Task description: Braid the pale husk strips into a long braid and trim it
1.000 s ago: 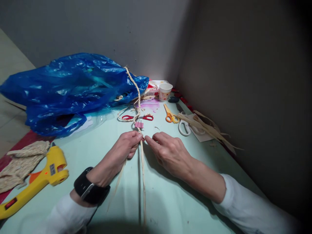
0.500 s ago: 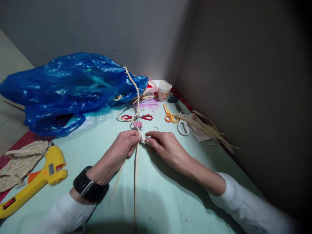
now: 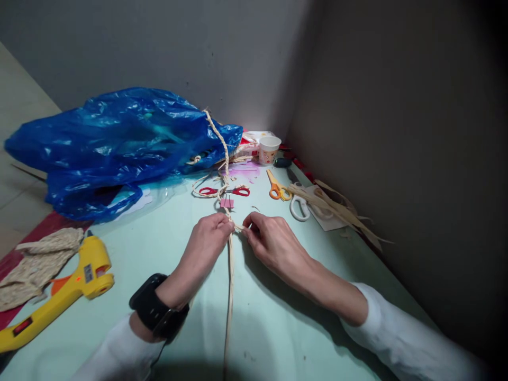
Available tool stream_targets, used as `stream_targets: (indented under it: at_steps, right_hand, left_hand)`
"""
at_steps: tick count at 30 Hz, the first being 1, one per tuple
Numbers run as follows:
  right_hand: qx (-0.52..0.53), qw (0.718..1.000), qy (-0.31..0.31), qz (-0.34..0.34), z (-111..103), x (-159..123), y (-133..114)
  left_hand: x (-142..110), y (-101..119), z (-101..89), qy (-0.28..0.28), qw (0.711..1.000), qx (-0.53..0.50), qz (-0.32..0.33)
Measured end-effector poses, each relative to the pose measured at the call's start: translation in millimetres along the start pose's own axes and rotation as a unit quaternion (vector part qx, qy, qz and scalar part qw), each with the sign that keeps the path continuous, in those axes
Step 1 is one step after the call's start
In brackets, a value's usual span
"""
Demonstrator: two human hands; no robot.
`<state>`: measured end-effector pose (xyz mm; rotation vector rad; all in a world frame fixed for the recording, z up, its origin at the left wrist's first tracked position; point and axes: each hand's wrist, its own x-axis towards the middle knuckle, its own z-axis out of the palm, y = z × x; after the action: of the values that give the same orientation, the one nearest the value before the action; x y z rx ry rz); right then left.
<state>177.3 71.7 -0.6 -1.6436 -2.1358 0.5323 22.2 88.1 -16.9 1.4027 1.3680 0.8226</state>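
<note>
A pale braided straw cord (image 3: 220, 138) runs from the blue bag down to a pink binder clip (image 3: 227, 203) on the table. Just below the clip, my left hand (image 3: 208, 235) pinches the lower end of the braid. My right hand (image 3: 273, 241) grips a short stretch of straw strand (image 3: 239, 227) between thumb and forefinger, drawn out to the right. Another long strand (image 3: 229, 296) hangs down between my hands toward the table's near edge. Red-handled scissors (image 3: 241, 192) lie behind the clip, partly under the cord.
A large blue plastic bag (image 3: 119, 143) fills the back left. At left are a yellow glue gun (image 3: 93, 270) and a woven straw piece (image 3: 47, 254). Back right hold a paper cup (image 3: 269, 151), orange scissors (image 3: 274, 188), white-handled scissors (image 3: 299, 208) and loose straw strips (image 3: 337, 206) near the dark wall.
My right hand has moved slightly right, pulling a strand sideways from the braid. My left hand has turned and its wrist has shifted right, while its fingers stay at the braid.
</note>
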Motion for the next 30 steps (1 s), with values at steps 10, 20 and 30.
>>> stream_targets:
  at_steps: [10, 20, 30]
  right_hand:
    - [-0.101, 0.991, 0.052, -0.074, 18.1, -5.6, -15.4]
    - [-0.156, 0.974, 0.074, -0.146, 31.4, -7.6, -18.3]
    - [0.082, 0.993, 0.056, -0.057, -2.6, 12.1, -2.8]
  left_hand:
    - [-2.3, 3.2, 3.7, -0.002, 0.993, -0.112, -0.047]
    - [-4.3, -4.0, -4.9, -0.066, 0.985, -0.156, -0.02]
    - [-3.8, 0.1, -6.2, -0.03, 0.985, -0.163, -0.056]
